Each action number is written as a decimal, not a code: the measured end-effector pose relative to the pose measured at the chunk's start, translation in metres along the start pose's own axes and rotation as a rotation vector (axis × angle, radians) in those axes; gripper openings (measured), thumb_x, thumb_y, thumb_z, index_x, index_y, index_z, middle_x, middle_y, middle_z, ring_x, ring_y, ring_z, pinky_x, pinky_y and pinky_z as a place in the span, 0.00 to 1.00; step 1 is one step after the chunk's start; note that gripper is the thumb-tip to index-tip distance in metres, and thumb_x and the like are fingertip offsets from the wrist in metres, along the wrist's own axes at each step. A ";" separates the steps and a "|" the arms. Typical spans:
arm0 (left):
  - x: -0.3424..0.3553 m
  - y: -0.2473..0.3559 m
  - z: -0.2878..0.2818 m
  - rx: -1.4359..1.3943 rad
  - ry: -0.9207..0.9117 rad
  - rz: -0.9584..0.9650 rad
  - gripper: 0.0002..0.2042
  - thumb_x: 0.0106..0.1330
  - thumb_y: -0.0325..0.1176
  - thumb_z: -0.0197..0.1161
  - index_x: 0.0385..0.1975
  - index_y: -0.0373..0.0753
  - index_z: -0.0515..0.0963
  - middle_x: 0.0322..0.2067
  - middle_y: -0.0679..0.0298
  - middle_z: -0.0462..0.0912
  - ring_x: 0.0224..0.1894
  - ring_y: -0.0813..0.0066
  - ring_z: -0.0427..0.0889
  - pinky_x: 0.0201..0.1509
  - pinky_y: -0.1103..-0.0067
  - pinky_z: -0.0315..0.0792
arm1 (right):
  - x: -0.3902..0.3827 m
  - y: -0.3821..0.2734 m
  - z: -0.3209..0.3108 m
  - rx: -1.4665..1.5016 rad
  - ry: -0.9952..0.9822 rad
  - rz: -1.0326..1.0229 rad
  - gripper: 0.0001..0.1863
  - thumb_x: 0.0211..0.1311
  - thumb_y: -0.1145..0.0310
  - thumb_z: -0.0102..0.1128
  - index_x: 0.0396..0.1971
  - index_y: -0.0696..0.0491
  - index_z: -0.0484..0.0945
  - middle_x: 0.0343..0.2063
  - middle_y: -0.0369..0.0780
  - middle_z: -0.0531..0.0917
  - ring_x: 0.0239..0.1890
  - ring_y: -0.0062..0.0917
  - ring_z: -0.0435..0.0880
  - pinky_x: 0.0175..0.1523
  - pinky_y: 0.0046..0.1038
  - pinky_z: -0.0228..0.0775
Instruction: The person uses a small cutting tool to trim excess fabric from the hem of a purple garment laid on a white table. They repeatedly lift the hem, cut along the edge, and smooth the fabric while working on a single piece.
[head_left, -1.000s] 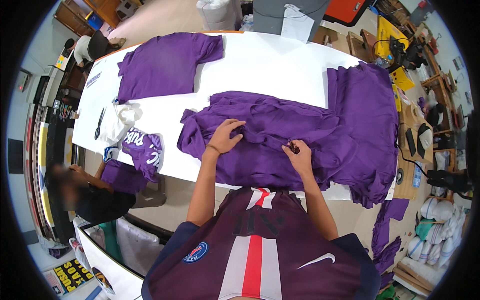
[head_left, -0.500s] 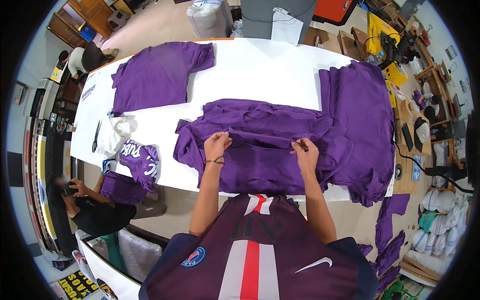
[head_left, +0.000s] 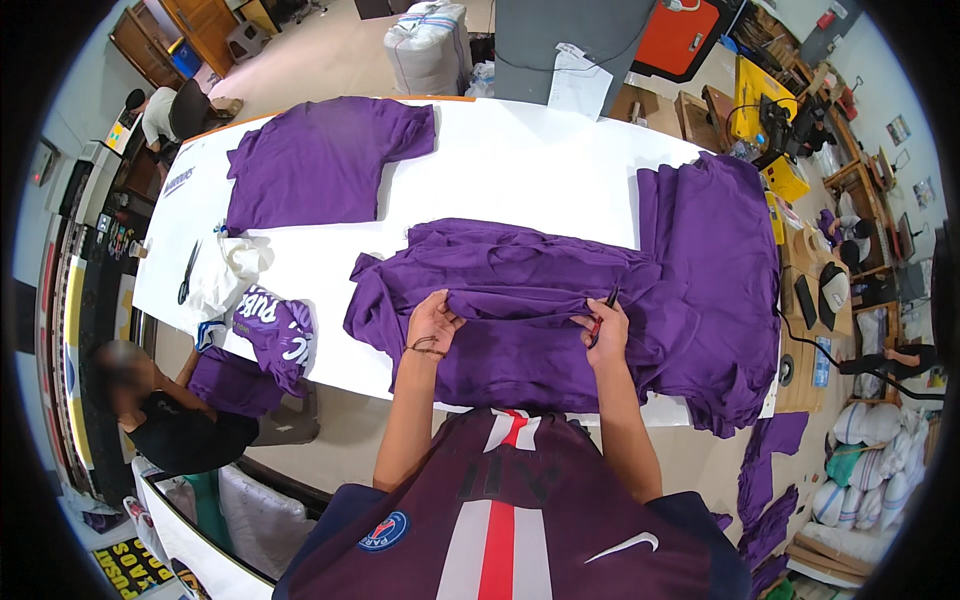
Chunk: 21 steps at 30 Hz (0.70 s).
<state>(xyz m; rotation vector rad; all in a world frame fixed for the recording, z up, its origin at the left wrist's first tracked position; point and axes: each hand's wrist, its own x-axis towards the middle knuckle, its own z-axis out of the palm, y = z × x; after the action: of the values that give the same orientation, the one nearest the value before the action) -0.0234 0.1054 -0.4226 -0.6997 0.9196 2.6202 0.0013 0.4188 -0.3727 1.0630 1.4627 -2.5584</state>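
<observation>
**Fold edge pinched, shirt drawn tighter toward the body**

Far left, at the tabletop's (head_left: 520, 170) near corner: a seated person (head_left: 165, 415) below the edge, plus a white cloth (head_left: 225, 275) and a printed purple garment (head_left: 275, 330) bunched beside it. Further back, a purple shirt (head_left: 320, 160) spread flat, untouched.

At centre, the purple shirt being worked (head_left: 500, 290), lying across the near edge of the tabletop. Compared with a second ago, no longer pressed down flat: left hand (head_left: 432, 325) now curled and pinching a raised fold of fabric, bracelet at the wrist. Right hand (head_left: 605, 325) pinching the same ridge further along, with a slim dark pen or marker (head_left: 603, 305) tucked between the fingers. Fold line now straight between both hands, cloth gathered nearer than before. Judged from this, smoothing finished and a fold under way, not yet laid down.

To the right, a stack of purple shirts (head_left: 710, 270) draped over the tabletop's end, unchanged.
</observation>
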 end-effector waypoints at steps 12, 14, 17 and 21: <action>-0.022 0.013 0.019 -0.048 0.161 -0.083 0.06 0.62 0.30 0.70 0.37 0.45 0.82 0.36 0.68 0.86 0.43 0.68 0.86 0.55 0.60 0.79 | 0.019 0.010 -0.016 0.318 -0.160 0.260 0.07 0.67 0.67 0.60 0.27 0.47 0.78 0.20 0.30 0.79 0.14 0.20 0.70 0.16 0.22 0.57; -0.021 0.013 0.019 0.021 0.247 -0.059 0.09 0.61 0.30 0.70 0.40 0.45 0.82 0.38 0.68 0.85 0.45 0.66 0.85 0.55 0.59 0.78 | 0.012 0.005 -0.015 0.302 -0.112 0.259 0.08 0.66 0.67 0.61 0.25 0.46 0.77 0.18 0.30 0.78 0.12 0.19 0.69 0.16 0.21 0.56; -0.005 0.008 -0.009 0.004 0.053 -0.061 0.07 0.62 0.32 0.70 0.39 0.47 0.82 0.35 0.73 0.84 0.43 0.71 0.84 0.52 0.62 0.78 | 0.012 0.002 -0.016 0.250 -0.108 0.253 0.11 0.67 0.66 0.62 0.22 0.44 0.76 0.17 0.29 0.78 0.11 0.18 0.67 0.15 0.22 0.56; -0.001 0.007 -0.014 0.044 0.044 -0.037 0.05 0.63 0.33 0.69 0.37 0.48 0.82 0.35 0.75 0.84 0.42 0.76 0.85 0.51 0.64 0.79 | 0.018 0.007 -0.031 0.223 -0.193 0.181 0.03 0.65 0.66 0.65 0.31 0.47 0.81 0.23 0.26 0.79 0.15 0.15 0.69 0.17 0.22 0.56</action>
<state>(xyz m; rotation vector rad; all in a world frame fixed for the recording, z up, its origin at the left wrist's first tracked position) -0.0208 0.0907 -0.4279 -0.7591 0.9650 2.5539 0.0070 0.4438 -0.3981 0.8895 1.0092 -2.6490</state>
